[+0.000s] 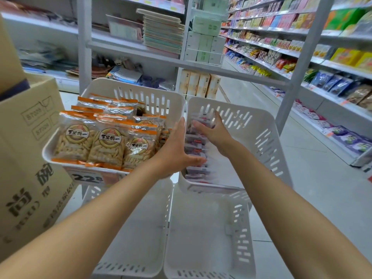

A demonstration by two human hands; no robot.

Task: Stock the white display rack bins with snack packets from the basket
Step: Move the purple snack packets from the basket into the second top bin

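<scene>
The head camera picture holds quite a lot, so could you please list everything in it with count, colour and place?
upper left bin: one, white, slotted, on the rack
upper right bin: one, white, beside it
lower bins: two, white, beneath
orange-topped packets: many, clear with orange tops, filling the upper left bin
purple packets: a row, purple and white, along the upper right bin's left side
price tag: one, white, on the upper left bin's front
cardboard boxes: two, brown, far left
store shelves: white, stocked, right and behind
hands: left hand, fingers straight, between the upper bins; right hand resting on the purple packets
</scene>
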